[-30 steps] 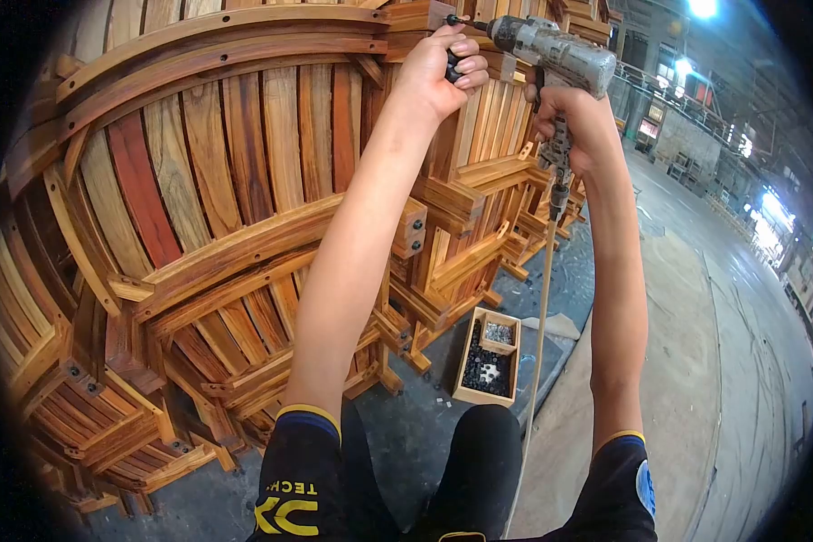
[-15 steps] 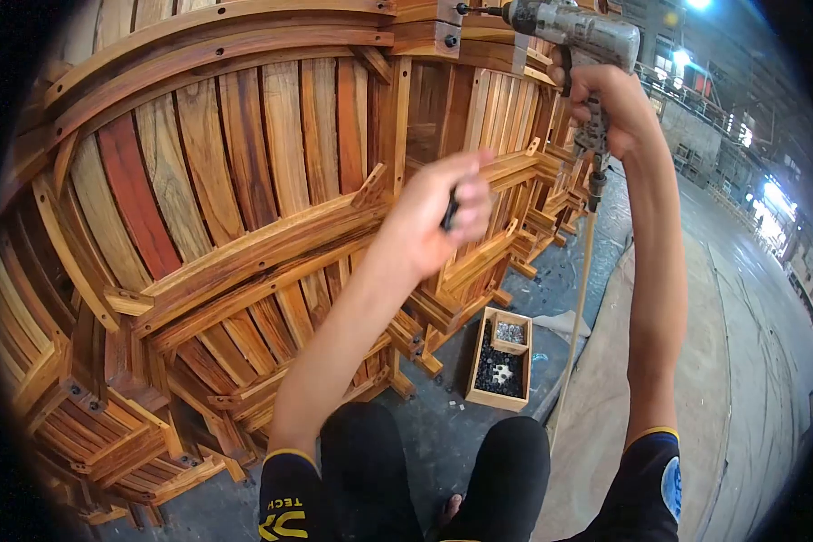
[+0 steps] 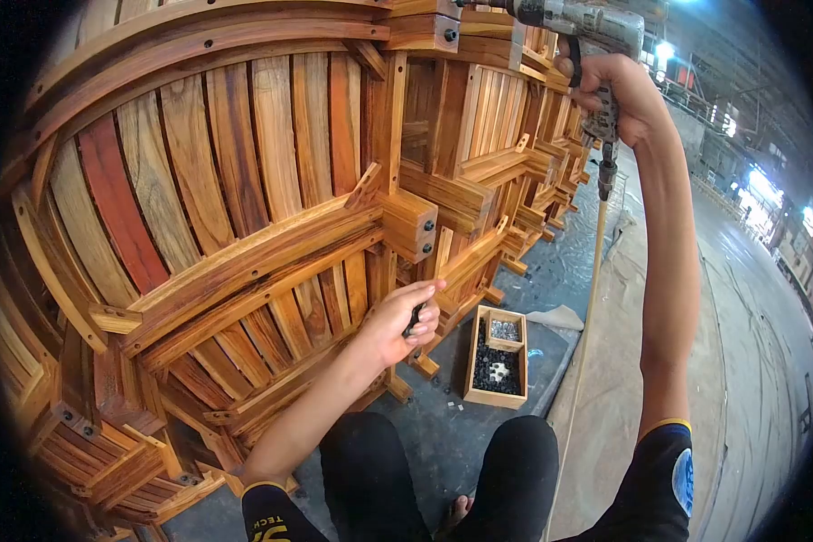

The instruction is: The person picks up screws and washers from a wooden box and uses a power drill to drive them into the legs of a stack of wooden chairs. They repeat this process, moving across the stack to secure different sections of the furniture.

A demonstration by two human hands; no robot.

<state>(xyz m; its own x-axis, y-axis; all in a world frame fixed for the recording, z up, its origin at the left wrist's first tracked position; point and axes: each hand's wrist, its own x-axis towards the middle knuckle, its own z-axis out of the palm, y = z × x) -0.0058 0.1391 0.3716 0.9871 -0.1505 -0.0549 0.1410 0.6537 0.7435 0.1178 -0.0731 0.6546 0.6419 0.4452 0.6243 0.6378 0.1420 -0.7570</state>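
My left hand (image 3: 405, 322) is closed around a small black item, in front of the lower slats of the stacked wooden furniture (image 3: 280, 239). Just above it is a wooden block end (image 3: 412, 226) with two dark bolts. My right hand (image 3: 619, 95) grips the handle of a worn metal power tool (image 3: 596, 25) at the top right. The tool points left toward an upper wooden block (image 3: 425, 34) with a dark bolt; its tip is at the frame's top edge. A hose (image 3: 594, 271) hangs from the handle.
On the floor stands a wooden box (image 3: 497, 397) with black pieces and a smaller box (image 3: 505, 329) of shiny metal pieces. Beige sheeting (image 3: 641, 361) covers the floor to the right. More wooden frames recede behind.
My left hand has moved down and slightly left, uncovering the bolted block end. My right hand and the tool have shifted slightly; the view has also shifted.
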